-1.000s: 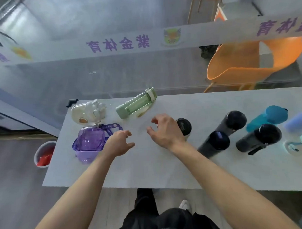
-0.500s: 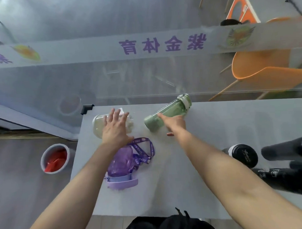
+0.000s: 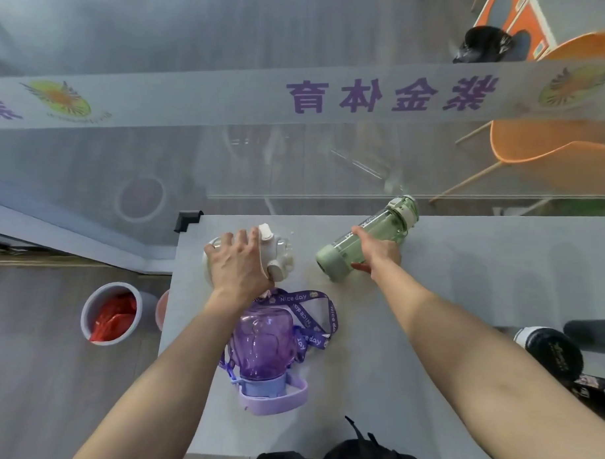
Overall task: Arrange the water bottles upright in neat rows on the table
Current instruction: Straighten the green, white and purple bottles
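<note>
Nearest the person, a purple bottle (image 3: pixel 264 351) lies on its side on the grey table (image 3: pixel 384 346), lid toward the near edge, its "Nice day" strap (image 3: pixel 318 318) looped beside it. At the right edge stand dark bottles (image 3: pixel 552 354), caps up, partly cut off by the frame. Farther out, the left hand (image 3: pixel 239 266) lies palm-down over a white bottle (image 3: pixel 278 254) on its side, fingers spread and curled over its body. The right hand (image 3: pixel 377 250) grips a green bottle (image 3: pixel 366 240), also on its side, fingers wrapped around its middle, thumb under it. Beyond the table, a glass partition (image 3: pixel 289 96) carries a banner; left of the table, a white bucket (image 3: pixel 110 315) sits on the floor.
</note>
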Available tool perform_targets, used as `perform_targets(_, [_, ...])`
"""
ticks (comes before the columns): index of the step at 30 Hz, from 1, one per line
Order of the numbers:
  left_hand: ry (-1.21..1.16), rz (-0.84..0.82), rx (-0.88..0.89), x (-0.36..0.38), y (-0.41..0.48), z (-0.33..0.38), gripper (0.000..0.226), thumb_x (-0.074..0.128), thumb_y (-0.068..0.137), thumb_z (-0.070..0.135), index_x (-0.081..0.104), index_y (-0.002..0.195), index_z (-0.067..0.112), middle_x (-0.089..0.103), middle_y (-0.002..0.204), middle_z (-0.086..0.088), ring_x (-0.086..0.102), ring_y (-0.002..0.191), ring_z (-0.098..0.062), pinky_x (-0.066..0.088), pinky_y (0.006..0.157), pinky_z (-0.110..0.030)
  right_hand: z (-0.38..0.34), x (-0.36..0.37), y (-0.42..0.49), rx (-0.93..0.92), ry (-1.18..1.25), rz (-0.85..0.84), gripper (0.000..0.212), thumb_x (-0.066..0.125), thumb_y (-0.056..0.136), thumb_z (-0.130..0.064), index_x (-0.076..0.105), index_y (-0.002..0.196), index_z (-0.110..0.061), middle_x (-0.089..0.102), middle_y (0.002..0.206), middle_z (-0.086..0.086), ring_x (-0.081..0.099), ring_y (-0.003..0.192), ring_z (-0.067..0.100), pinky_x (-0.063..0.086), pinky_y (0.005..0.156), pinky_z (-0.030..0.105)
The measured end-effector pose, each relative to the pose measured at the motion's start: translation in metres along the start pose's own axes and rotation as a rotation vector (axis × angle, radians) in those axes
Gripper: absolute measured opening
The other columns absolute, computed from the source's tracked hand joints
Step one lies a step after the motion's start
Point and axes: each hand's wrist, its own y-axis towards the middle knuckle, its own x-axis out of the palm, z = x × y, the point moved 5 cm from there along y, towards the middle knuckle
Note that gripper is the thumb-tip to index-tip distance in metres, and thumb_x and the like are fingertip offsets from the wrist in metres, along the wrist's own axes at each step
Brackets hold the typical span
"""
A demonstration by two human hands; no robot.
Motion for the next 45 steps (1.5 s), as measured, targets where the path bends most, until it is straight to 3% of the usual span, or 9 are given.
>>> perform_targets(2, [-0.06,0.026,-0.005,0.001,-0.003,-0.007,0.095,0.059,0.069,0.07,0.045,0.151,0.024,0.062,0.137,-0.002,0.057,0.128,-0.034,0.042,0.096,-0.053,0.003,0.0,-0.005,-0.091,-0.004,0.041,0.105,0.095,0.061,-0.063,0.055,0.14,-0.007,0.064,0.127,0.01,0.075,0.095,0.028,0.066,0.055,0.04])
perform_targets(6, [-0.273,0.079,-0.099,0.002,-0.011,-0.033,0.108,0.075,0.063,0.077,0.044,0.154,0.026,0.061,0.146,0.0,0.057,0.132,-0.032,0.043,0.099,-0.054,0.0,0.004,-0.035,-0.465,-0.201,0.084,0.102,0.085,0.064,-0.077,0.048,0.142,-0.022,0.07,0.129,0.006,0.071,0.107,0.026,0.062,0.096,0.043])
perform_targets(10, [-0.543,0.131,-0.238,0.007,-0.021,-0.062,0.12,0.08,0.053,0.088,0.046,0.149,0.025,0.066,0.138,-0.002,0.064,0.124,-0.03,0.055,0.101,-0.051,-0.011,0.025,-0.07,-0.808,-0.256,0.008,0.08,0.091,0.07,-0.065,0.044,0.122,-0.025,0.069,0.114,-0.001,0.07,0.096,0.022,0.061,0.089,0.041])
perform_targets(14, [-0.849,0.234,-0.363,0.014,-0.037,-0.078,0.109,0.098,0.057,0.068,0.048,0.143,0.025,0.067,0.124,0.0,0.063,0.105,-0.022,0.056,0.092,-0.042,-0.019,0.055,-0.096,-0.994,-0.315,-0.147,0.088,0.094,0.073,-0.055,0.045,0.139,-0.023,0.067,0.129,-0.004,0.069,0.111,0.017,0.057,0.094,0.033])
perform_targets(25, [-1.09,0.236,-0.516,0.068,-0.062,-0.099,0.12,0.105,0.054,0.056,0.045,0.151,0.021,0.058,0.134,0.003,0.058,0.123,-0.02,0.05,0.106,-0.039,-0.004,0.078,-0.113,-1.099,-0.433,-0.256,0.077,0.096,0.077,-0.034,0.042,0.131,-0.023,0.061,0.117,-0.012,0.06,0.101,0.01,0.046,0.086,0.021])
perform_targets(32, [-1.128,0.125,-0.49,0.08,-0.068,-0.105,0.139,0.101,0.045,0.075,0.036,0.16,0.033,0.055,0.15,0.006,0.057,0.137,-0.017,0.053,0.112,-0.045,0.008,0.076,-0.092,-0.942,-0.687,-0.26,0.086,0.095,0.075,-0.049,0.048,0.138,-0.014,0.065,0.134,0.005,0.062,0.12,0.025,0.052,0.102,0.036])
perform_targets(35, [-1.115,0.033,-0.492,0.086,-0.092,-0.108,0.117,0.096,0.069,0.064,0.037,0.162,0.026,0.056,0.148,0.004,0.058,0.132,-0.016,0.055,0.108,-0.041,0.034,0.063,-0.082,-0.85,-0.829,-0.306,0.078,0.088,0.083,-0.05,0.055,0.143,-0.013,0.065,0.141,0.01,0.064,0.128,0.027,0.053,0.108,0.041])
perform_targets(40, [-0.966,0.019,-0.516,0.104,-0.158,-0.12,0.046,0.075,0.096,0.004,0.064,0.136,0.024,0.065,0.127,0.002,0.07,0.118,-0.022,0.063,0.101,-0.05,0.077,0.036,-0.111,-0.95,-0.916,-0.413,0.044,0.065,0.104,-0.045,0.067,0.136,-0.015,0.071,0.133,0.005,0.07,0.115,0.023,0.055,0.101,0.037])
perform_targets(45, [-0.818,-0.098,-0.247,0.105,-0.215,-0.093,0.07,0.086,0.081,0.017,0.055,0.137,0.046,0.058,0.143,0.014,0.06,0.121,-0.008,0.06,0.101,-0.037,0.117,0.007,-0.154,-1.128,-0.89,-0.545,0.044,0.055,0.105,-0.056,0.067,0.134,-0.024,0.066,0.131,-0.004,0.066,0.113,0.015,0.055,0.1,0.035])
